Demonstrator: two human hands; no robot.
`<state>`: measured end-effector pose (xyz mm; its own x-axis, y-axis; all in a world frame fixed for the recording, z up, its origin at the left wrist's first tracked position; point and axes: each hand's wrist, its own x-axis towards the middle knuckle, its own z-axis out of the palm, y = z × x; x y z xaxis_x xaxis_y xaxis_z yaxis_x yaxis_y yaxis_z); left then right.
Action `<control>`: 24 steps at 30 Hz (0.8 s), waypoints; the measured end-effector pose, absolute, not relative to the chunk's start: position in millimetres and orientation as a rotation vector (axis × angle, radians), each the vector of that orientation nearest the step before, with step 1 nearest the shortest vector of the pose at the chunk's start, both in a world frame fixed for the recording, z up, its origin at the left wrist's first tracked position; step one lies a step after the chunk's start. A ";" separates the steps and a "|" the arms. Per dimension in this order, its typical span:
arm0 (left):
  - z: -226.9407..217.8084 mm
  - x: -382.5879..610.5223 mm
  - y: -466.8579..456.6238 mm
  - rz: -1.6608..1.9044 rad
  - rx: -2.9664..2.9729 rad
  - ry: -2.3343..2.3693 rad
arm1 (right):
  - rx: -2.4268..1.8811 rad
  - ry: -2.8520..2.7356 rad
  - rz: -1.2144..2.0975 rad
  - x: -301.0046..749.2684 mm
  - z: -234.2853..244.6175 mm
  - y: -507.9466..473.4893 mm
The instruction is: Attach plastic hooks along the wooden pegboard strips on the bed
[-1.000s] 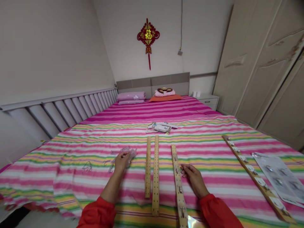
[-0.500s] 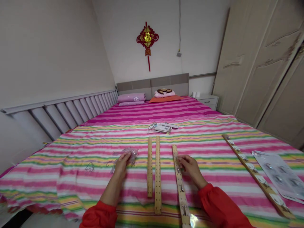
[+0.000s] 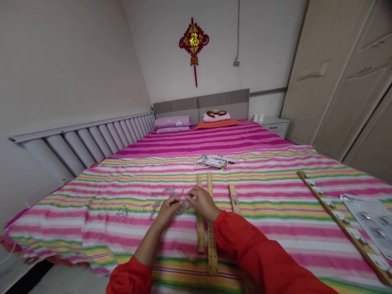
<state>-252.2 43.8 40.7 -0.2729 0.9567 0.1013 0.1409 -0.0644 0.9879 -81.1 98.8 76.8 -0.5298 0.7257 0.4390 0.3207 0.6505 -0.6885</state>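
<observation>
My left hand [image 3: 170,207] and my right hand [image 3: 202,203] meet over the bed, both with pinched fingers on a small clear plastic bag [image 3: 184,205]; its contents are too small to make out. Below my right hand lie two wooden strips with rows of holes, a shorter strip [image 3: 200,237] and a longer strip [image 3: 212,255]. A third strip [image 3: 232,194] with metal pieces on it is partly hidden under my right sleeve. More clear plastic bags [image 3: 169,190] lie just beyond my left hand, and some thin wire-like pieces [image 3: 122,211] lie further left.
A pile of flat packages [image 3: 214,161] lies farther up the striped bedspread [image 3: 101,220]. On the right rest a wooden strip with white discs [image 3: 339,215] and a clear blister pack [image 3: 369,222]. Folded bedding [image 3: 173,122] sits by the headboard [image 3: 220,102].
My right hand has left the third wooden strip and moved left to the plastic bag at my left hand. My left hand has shifted slightly right with the bag. The view has shifted a little.
</observation>
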 end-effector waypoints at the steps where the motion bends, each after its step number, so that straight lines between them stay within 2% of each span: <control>1: 40.5 -253.1 43.3 1.411 1.239 1.478 | -0.824 -2.159 0.676 -83.9 77.4 98.4; 13: 30.7 -264.1 42.9 1.370 1.310 1.483 | -0.944 -2.381 0.454 -91.8 79.8 91.2; 24: 29.4 -266.7 40.0 1.347 1.667 1.928 | -1.083 -2.431 0.419 -95.5 81.0 95.8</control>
<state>-266.7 40.0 29.4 -0.3089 0.8802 0.3602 0.6413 -0.0870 0.7624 -95.5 95.8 81.0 -0.5944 0.7570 0.2714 0.6225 0.6468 -0.4407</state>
